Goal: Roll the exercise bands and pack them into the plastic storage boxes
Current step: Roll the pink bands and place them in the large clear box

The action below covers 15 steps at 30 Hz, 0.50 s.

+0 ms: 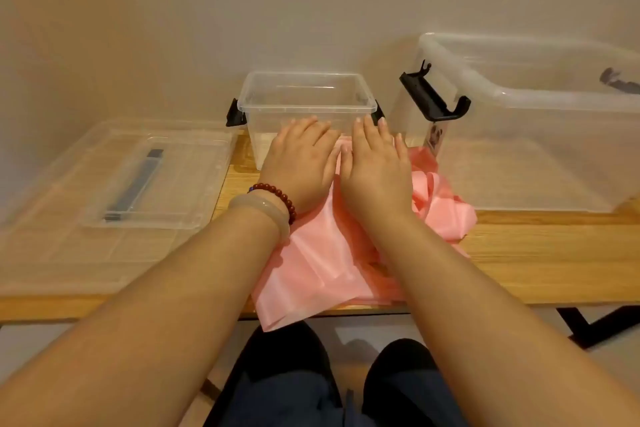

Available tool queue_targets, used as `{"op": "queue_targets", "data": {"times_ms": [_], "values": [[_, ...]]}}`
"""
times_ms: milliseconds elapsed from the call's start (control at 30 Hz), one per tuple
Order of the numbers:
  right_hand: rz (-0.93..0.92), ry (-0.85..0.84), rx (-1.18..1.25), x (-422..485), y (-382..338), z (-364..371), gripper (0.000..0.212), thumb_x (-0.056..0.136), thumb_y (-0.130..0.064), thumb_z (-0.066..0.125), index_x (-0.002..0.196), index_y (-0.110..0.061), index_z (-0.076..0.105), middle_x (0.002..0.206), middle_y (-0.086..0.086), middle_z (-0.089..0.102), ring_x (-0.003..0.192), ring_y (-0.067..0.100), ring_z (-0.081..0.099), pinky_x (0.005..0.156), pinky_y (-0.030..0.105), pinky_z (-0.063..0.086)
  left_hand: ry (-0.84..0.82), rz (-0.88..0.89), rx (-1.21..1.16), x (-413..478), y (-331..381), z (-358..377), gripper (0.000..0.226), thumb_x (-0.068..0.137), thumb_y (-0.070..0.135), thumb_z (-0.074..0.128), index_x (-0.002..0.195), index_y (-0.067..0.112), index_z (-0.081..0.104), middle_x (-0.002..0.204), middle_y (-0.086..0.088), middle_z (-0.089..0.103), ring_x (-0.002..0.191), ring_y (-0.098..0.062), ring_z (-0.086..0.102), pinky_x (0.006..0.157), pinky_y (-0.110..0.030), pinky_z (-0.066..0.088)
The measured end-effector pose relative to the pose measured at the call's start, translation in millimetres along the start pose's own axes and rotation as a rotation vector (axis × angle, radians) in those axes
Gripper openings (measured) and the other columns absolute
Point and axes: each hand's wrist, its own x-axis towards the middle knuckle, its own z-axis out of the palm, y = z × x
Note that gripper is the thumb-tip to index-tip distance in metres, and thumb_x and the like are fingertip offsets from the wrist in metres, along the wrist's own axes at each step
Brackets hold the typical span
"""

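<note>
Pink exercise band (311,263): laid on the wooden table (536,253) at frame centre, its long axis directed from the hands down to the overhung lower-centre edge. Left hand (299,158) and right hand (375,163): pressed flat side by side on its upper end, fingers straight, nothing grasped. Small clear storage box (304,90): placed just above the fingertips.

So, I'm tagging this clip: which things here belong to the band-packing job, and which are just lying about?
Job: pink exercise band, under left hand and right hand; small clear storage box; large clear storage box.
Lying about: stacked clear lids; bead bracelet; pale bangle.
</note>
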Motion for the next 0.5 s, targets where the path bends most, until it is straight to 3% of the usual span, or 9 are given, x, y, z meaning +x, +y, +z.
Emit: {"op": "queue_targets", "data": {"times_ms": [133,500], "values": [[0.04,-0.076,-0.057,-19.4,6.0,9.7,0.058,0.104,-0.039,0.023,0.155,-0.016,0.012,0.163,0.001,0.009,0.151,0.017,-0.001,0.119,0.039,-0.006,-0.09,-0.017,0.014,-22.2,-0.4,6.2,0.061,0.094,0.04,0.015,0.133,0.013,0.055,0.14,-0.005,0.052,0.136,-0.025,0.039,0.114,-0.041,0.022],[0.008,-0.14,-0.122,-40.1,6.7,25.1,0.057,0.103,-0.04,0.018,0.156,-0.021,0.005,0.164,0.001,-0.004,0.15,0.019,-0.009,0.119,0.042,-0.009,-0.127,-0.034,-0.03,-39.5,1.3,19.7,0.062,0.092,0.041,0.016,0.13,0.014,0.056,0.136,-0.007,0.055,0.131,-0.028,0.042,0.112,-0.041,0.025]]}}
